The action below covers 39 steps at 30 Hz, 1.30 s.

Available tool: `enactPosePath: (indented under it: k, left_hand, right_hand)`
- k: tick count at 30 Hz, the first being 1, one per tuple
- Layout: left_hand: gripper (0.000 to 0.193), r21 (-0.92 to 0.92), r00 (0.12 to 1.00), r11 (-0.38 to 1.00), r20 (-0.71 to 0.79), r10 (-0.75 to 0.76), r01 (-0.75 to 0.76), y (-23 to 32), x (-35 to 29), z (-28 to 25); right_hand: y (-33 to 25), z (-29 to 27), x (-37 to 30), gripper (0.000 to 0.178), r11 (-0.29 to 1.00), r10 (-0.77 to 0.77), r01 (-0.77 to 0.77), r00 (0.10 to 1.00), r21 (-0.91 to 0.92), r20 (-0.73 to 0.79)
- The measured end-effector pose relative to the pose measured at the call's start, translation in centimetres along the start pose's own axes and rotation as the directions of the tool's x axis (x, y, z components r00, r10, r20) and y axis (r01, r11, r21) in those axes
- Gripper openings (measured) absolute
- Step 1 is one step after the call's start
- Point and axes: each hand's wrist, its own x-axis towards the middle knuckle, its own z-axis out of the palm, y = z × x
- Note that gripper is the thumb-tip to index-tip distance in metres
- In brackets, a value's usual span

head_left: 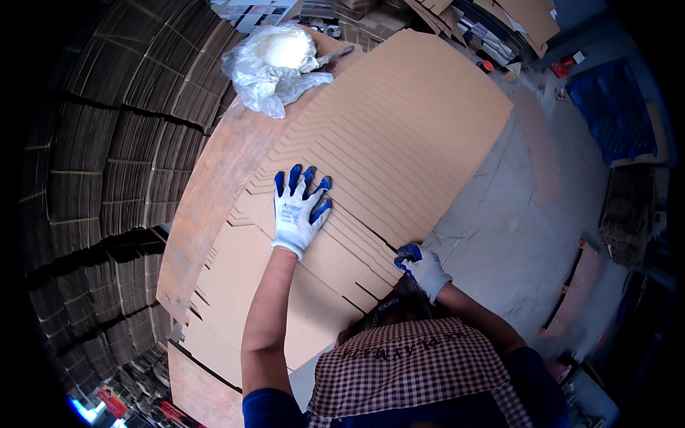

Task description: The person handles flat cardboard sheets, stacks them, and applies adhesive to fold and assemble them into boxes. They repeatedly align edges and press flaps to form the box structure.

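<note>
Flat brown cardboard sheets (421,107) lie fanned out in overlapping rows, their slotted edges stepped one behind another. My left hand (296,212), in a white glove with blue fingertips, rests on top of them with its fingers spread. At the right edge of the sheets, my right hand (425,271), gloved alike, has its fingers curled around the edge of a cardboard sheet. Its fingertips are partly hidden. Beneath the sheets, a worn wooden board (207,196) shows along the left side.
A clear plastic bag with a white lump (285,53) sits at the board's far end, beside a dark stick (335,57). Tied stacks of cardboard (128,157) rise on the left. On the right are a concrete floor (499,235) and a blue pallet (612,110).
</note>
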Motion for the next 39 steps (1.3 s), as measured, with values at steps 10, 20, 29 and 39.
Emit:
enactPosePath:
  k: [10,20,29,39]
  left_hand:
    - [0.045,-0.004,1.0,1.0,0.013,-0.003,0.003,0.4,0.6,-0.1]
    - [0.047,-0.037,1.0,0.999,-0.025,0.002,-0.003,0.6,0.7,0.5]
    - [0.047,-0.086,0.996,0.996,-0.092,-0.007,-0.001,0.6,0.0,0.0]
    - [0.085,-0.215,0.95,0.958,0.208,0.235,-0.19,7.1,-5.2,-0.5]
  right_hand:
    - [0.2,-0.3,0.1,0.023,0.994,-0.02,0.014,0.998,-0.107,-0.06]
    - [-0.9,-0.7,-0.6,0.029,0.895,-0.074,0.036,0.995,-0.444,-0.068]
    - [-9.1,1.9,1.0,0.041,0.691,-0.238,0.174,0.971,-0.702,0.007]
    - [-9.4,2.9,4.9,0.032,0.586,-0.203,0.183,0.976,-0.789,0.076]
